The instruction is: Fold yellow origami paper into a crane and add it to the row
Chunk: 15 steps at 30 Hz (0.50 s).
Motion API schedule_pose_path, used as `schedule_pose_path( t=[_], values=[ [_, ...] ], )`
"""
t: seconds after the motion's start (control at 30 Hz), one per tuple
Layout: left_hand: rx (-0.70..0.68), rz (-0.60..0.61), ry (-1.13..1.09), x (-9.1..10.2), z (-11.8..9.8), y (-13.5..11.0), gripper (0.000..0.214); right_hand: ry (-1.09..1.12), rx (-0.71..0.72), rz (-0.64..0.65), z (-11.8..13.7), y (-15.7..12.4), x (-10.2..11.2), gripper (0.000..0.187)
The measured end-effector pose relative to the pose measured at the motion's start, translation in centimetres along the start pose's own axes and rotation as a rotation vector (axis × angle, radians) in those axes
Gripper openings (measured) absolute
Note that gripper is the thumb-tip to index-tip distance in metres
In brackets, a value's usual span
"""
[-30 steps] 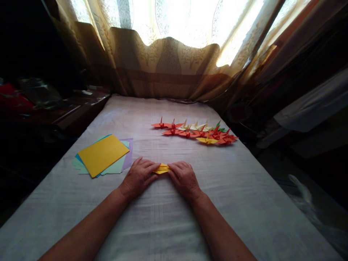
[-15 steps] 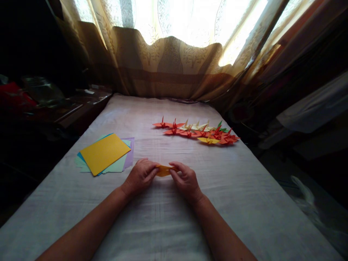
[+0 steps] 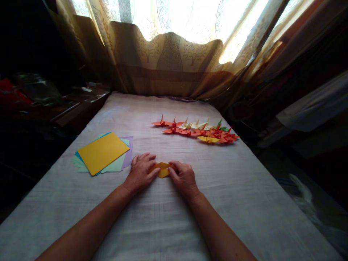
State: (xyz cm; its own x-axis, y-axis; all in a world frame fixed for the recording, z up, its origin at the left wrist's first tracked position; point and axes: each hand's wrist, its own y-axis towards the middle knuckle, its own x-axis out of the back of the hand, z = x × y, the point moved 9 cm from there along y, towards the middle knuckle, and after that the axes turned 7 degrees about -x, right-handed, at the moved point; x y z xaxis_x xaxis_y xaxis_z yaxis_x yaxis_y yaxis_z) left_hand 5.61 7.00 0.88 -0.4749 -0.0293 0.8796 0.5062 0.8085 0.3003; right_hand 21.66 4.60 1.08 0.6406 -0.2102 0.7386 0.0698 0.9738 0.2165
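Note:
A small folded piece of yellow paper lies between my hands, a diamond shape showing in its middle. My left hand has its thumb and fingers on the paper's left end, the other fingers spread over the cloth. At the right end, my right hand pinches the paper between thumb and fingers. Both ends of the paper are hidden under the fingers. To the left of my left hand is a stack of coloured paper sheets, yellow on top, with blue, pale green and purple edges below.
Several folded paper cranes in red, cream and green stand in rows at the back right, with a yellow crane in front. A pale cloth covers the surface. Patterned curtains hang behind; dark furniture stands at the left.
The yellow paper has come down flatter and shows more of its diamond-shaped middle. The fingers of my left hand have spread out and lifted a little.

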Motion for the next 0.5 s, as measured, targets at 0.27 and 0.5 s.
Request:
schedule_pose_path(
  t=[0.27,0.5],
  values=[
    [0.013,-0.088,0.107,0.2,-0.4,-0.2,0.024,-0.117,-0.021,0.021,0.3,0.3,-0.3,0.017],
    [-0.216,-0.176,0.179,1.7,-3.1,-0.2,0.019,-0.182,-0.050,-0.033,-0.2,0.3,-0.4,0.022]
  ],
)
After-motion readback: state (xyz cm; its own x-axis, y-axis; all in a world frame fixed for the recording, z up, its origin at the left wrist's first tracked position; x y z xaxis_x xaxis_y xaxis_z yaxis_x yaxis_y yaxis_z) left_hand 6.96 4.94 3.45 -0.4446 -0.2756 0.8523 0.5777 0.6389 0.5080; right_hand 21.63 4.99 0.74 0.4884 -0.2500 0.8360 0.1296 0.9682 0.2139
